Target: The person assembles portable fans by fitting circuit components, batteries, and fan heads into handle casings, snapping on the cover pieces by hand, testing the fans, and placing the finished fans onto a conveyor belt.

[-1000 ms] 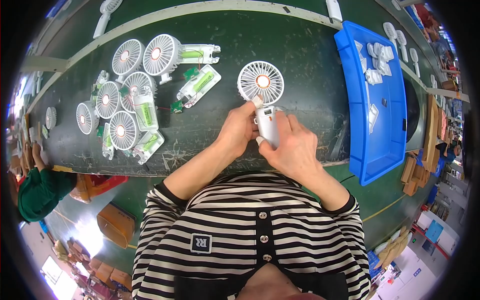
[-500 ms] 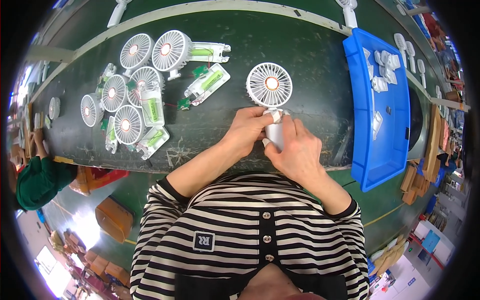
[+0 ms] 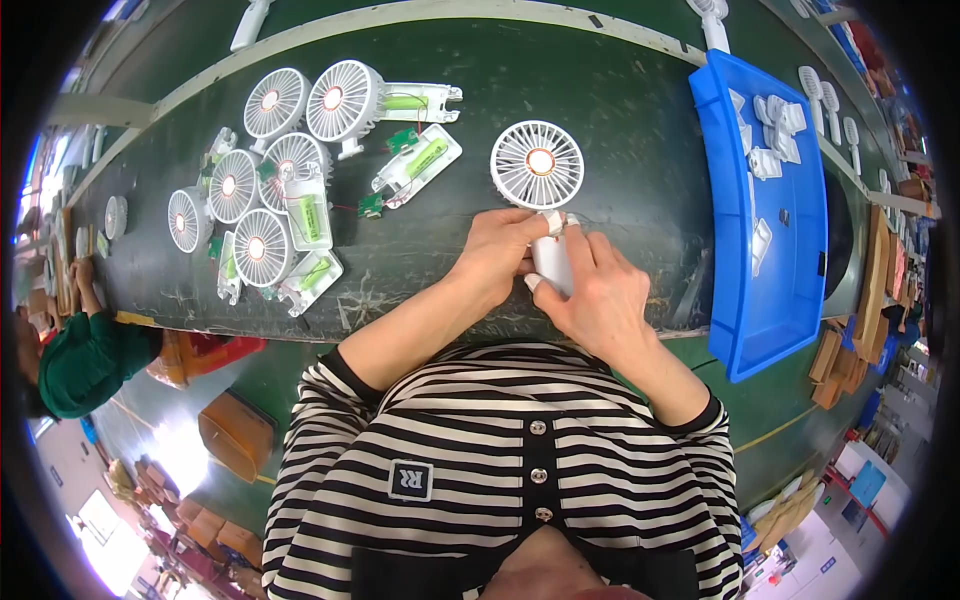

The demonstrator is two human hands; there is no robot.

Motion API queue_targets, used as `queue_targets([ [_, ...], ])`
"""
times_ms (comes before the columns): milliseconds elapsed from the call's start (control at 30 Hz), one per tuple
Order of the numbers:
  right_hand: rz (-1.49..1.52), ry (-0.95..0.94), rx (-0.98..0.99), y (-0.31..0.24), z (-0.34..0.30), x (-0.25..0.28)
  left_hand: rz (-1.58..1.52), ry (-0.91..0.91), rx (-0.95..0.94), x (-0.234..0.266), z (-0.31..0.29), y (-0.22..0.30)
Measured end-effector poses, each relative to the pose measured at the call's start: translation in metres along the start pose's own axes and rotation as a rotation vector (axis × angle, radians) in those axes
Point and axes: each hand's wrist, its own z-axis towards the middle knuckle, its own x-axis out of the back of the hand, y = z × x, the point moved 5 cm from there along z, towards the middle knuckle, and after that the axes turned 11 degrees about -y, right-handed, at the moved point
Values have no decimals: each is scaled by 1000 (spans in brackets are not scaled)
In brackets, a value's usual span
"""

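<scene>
A white handheld fan (image 3: 537,163) is in front of me, its round grille pointing away from my body and facing up. My left hand (image 3: 495,252) grips the fan's neck and upper handle from the left, its wrapped thumb pressed near the neck. From the right, my right hand (image 3: 603,293) closes round the white handle, with fingers at its top and the thumb along its lower side. White wrapping covers some fingertips. The undersides of the fingers and part of the handle are hidden.
Left on the dark green table (image 3: 430,320) lie several fan heads (image 3: 262,247) with opened handles, green batteries (image 3: 427,158) and circuit boards (image 3: 402,140). A blue bin (image 3: 735,330) holding white plastic parts (image 3: 780,125) stands at the right. A person in green (image 3: 95,365) sits far left.
Both hands stay on the fan's handle with only slight finger shifts. The whole view has moved a little; the fan head sits marginally higher and further left.
</scene>
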Motion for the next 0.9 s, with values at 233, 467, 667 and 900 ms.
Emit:
queue_targets([
  [233,397,-11,-226,29,-20,0,-56,-20,-55,2,2,1],
  [467,1143,-371,-450,41,-12,-33,-68,-86,-144,1,4,2],
  [667,1211,-424,-437,40,-12,-37,-69,-143,-203,0,2,3],
  [900,1151,-269,-329,40,-12,-38,-91,-231,-251,-7,0,8],
])
